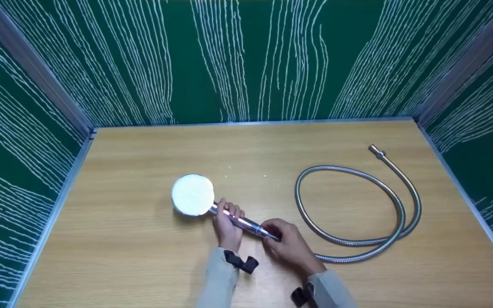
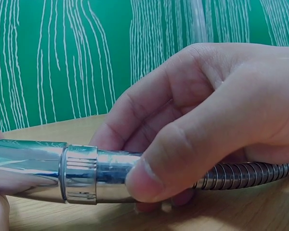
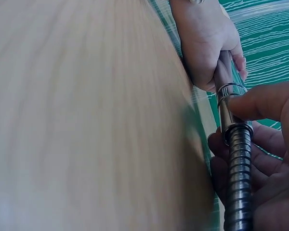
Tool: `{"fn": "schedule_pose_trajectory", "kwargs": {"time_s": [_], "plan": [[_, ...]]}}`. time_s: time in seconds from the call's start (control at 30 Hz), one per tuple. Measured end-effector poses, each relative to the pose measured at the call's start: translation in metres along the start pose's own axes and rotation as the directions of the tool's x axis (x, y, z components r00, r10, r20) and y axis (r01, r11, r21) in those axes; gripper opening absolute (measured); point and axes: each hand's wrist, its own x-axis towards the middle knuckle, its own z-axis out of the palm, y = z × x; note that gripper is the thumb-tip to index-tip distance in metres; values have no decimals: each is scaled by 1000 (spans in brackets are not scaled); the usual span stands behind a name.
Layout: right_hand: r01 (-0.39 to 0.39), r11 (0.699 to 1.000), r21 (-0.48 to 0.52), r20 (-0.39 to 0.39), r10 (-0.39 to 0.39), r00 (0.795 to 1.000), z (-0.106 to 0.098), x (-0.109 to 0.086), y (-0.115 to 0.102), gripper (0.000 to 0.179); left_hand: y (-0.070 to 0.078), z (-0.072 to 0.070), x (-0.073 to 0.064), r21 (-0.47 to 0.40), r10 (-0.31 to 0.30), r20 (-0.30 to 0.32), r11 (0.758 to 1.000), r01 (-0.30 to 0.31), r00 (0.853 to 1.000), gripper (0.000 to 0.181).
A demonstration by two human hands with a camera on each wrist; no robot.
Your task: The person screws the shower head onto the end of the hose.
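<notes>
A chrome shower head (image 1: 193, 195) with a round pale face tilts up at the left of the hands in the head view. My left hand (image 1: 228, 224) grips its handle (image 1: 246, 223) just below the head. At the handle's lower end, my right hand (image 1: 288, 244) pinches the smooth metal end nut (image 2: 116, 168) of a shower hose between thumb and fingers. That nut sits in line against the ringed collar of the handle in the left wrist view. The ribbed shower hose (image 3: 240, 183) runs out from under the right hand.
The rest of the hose (image 1: 349, 170) lies looped on the wooden table (image 1: 122, 256) at the right, its free end fitting (image 1: 377, 151) pointing toward the back. Several small white specks dot the table. Green walls (image 1: 182, 64) with white streaks stand around the back and sides.
</notes>
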Motion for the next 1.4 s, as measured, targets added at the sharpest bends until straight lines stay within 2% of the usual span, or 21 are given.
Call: {"fn": "schedule_pose_trajectory", "kwargs": {"time_s": [0.23, 0.43, 0.6, 0.73, 0.87, 1.07, 1.4], "plan": [[-9, 1000, 7, 21, 9, 1000, -2, -2, 2, 27, -1, 1, -2, 0, -11, -9, 1000, 11, 1000, 30], [-11, 1000, -3, 44, 11, 999, -3, 1, 0, 24, 0, 1, -1, 7, 4, -17, 1000, -4, 1000, 30], [-4, 1000, 9, 53, 4, 999, -3, 1, -1, 36, 0, 2, 0, 18, -9, -24, 1000, 10, 1000, 31], [30, 999, 41, 30, -31, 999, -3, 2, -1, 47, 1, 3, 0, 23, -8, -18, 1000, 9, 1000, 31], [59, 997, 40, 7, -59, 998, -1, 2, 0, 42, 1, 2, -1, 20, -5, -27, 1000, 6, 1000, 30], [44, 999, 31, 2, -44, 999, -1, 3, -2, 34, 1, 2, -1, 12, -11, -34, 1000, 11, 999, 28], [14, 1000, -10, 20, -13, 1000, -1, 2, -3, 30, 1, 0, -1, 15, -9, 2, 1000, 9, 1000, 30]]}}
